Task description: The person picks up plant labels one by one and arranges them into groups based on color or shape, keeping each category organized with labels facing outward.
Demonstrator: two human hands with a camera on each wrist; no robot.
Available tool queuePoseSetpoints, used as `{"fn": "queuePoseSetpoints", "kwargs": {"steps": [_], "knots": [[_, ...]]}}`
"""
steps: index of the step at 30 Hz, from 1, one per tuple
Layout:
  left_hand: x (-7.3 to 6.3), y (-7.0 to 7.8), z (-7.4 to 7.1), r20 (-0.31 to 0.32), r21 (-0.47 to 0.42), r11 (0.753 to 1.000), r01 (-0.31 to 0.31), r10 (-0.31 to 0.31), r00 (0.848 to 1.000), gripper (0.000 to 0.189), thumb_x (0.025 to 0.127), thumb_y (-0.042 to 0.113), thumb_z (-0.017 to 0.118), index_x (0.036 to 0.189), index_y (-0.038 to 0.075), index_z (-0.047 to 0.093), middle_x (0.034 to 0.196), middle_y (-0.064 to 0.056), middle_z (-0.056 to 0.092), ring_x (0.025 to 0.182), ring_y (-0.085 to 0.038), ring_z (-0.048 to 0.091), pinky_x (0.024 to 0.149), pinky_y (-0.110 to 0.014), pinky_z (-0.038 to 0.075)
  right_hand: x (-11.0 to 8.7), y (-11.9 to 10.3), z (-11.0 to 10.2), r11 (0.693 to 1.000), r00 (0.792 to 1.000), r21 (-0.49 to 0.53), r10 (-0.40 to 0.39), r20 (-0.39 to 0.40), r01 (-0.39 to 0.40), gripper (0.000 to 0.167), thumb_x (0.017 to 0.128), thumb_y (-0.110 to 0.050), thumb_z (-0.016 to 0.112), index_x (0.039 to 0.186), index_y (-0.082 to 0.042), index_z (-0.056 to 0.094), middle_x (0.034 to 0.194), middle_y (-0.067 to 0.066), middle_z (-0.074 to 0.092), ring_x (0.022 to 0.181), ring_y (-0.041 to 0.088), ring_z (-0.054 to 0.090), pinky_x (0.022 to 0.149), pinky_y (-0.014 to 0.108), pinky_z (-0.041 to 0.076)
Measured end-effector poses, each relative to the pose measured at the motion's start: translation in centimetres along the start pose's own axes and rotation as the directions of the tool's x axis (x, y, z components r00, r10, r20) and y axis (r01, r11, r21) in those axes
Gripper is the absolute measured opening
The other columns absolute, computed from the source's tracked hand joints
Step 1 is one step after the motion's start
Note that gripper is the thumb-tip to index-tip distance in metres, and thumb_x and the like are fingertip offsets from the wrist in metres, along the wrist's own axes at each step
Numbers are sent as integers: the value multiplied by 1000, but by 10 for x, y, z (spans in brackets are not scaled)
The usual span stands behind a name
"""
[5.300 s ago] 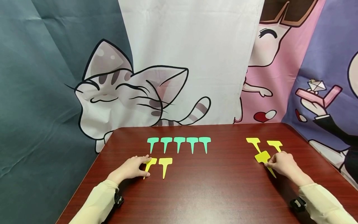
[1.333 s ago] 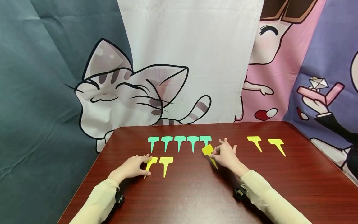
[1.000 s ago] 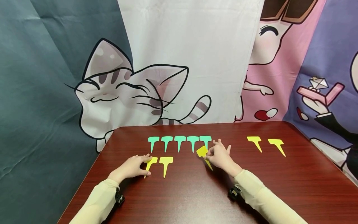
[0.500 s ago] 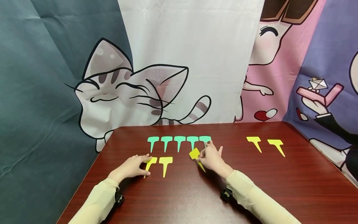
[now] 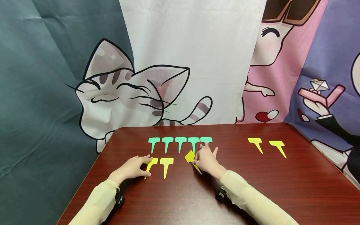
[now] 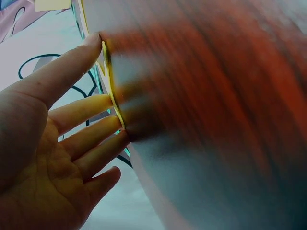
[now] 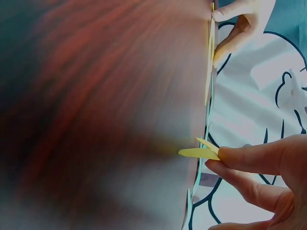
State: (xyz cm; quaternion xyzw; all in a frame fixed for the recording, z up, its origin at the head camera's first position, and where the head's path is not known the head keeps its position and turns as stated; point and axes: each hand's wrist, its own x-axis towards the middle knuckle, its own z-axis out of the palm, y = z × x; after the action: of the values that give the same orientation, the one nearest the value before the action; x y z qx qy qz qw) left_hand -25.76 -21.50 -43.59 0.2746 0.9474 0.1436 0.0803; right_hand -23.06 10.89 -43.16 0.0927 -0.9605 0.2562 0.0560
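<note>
My right hand [image 5: 206, 158] pinches a yellow T-shaped plant label [image 5: 190, 156] between thumb and index finger, its wide head tilted and its point toward the near right. In the right wrist view this held label [image 7: 199, 153] shows edge-on, just over the table. My left hand [image 5: 130, 169] rests on the table with extended fingers and thumb touching the leftmost yellow label [image 5: 152, 162]. In the left wrist view, fingertips [image 6: 115, 122] and thumb meet that label's edge. Another yellow label [image 5: 166, 161] lies between the hands, point toward me.
Several green plant labels [image 5: 180, 139] lie in a row behind the hands; my right fingers overlap the rightmost one [image 5: 206, 139]. Two yellow labels, a left one [image 5: 255, 140] and a right one [image 5: 277, 143], lie at the right of the brown table [image 5: 174, 206]. A printed curtain [image 5: 185, 37] hangs behind.
My right hand has taken a yellow label from the group at the right and carried it left to beside the near yellow row. My left hand has stayed in place.
</note>
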Motion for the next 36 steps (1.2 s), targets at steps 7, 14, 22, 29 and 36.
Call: {"fn": "queuePoseSetpoints", "kwargs": {"steps": [7, 14, 22, 29, 36], "knots": [[0, -1, 1, 4, -3, 1000, 3, -3, 1000, 68, 79, 36, 75, 135, 5, 53, 144, -17, 46, 132, -43, 40, 110, -56, 28, 1, -6, 6, 999, 999, -30, 35, 33, -34, 25, 77, -18, 78, 55, -15, 67, 133, 23, 54, 141, 42, 25, 103, 77, 2], [0, 0, 0, 4, -4, 1000, 4, -4, 1000, 68, 79, 36, 75, 135, 4, 53, 144, -17, 45, 133, -42, 40, 110, -56, 27, 2, -12, 9, 999, 999, -41, 37, 25, -36, 26, 76, -21, 79, 53, -17, 66, 137, 23, 51, 141, 43, 25, 103, 77, 3], [1, 1, -1, 4, 0, 1000, 10, -10, 1000, 68, 79, 36, 75, 136, 4, 53, 144, -17, 45, 132, -42, 40, 110, -55, 28, 5, -18, 13, 997, 999, -75, 36, 16, -35, 27, 75, -23, 80, 52, -19, 66, 134, 25, 52, 139, 46, 28, 103, 76, 5], [1, 1, -2, 1, 11, 1000, -7, 7, 1000, 68, 79, 36, 75, 135, 4, 53, 143, -18, 46, 131, -40, 42, 109, -56, 29, 7, -24, 16, 993, 999, -108, 48, -1, -47, 25, 74, -22, 78, 52, -19, 66, 131, 24, 55, 137, 47, 29, 104, 76, 7], [1, 0, -3, 7, 7, 1000, 2, -2, 1000, 68, 79, 36, 75, 135, 4, 53, 143, -17, 46, 132, -39, 42, 110, -55, 28, 9, -29, 19, 992, 999, -120, 52, 15, -50, 31, 74, -19, 73, 47, -17, 59, 129, 21, 59, 138, 44, 30, 103, 76, 9]]}}
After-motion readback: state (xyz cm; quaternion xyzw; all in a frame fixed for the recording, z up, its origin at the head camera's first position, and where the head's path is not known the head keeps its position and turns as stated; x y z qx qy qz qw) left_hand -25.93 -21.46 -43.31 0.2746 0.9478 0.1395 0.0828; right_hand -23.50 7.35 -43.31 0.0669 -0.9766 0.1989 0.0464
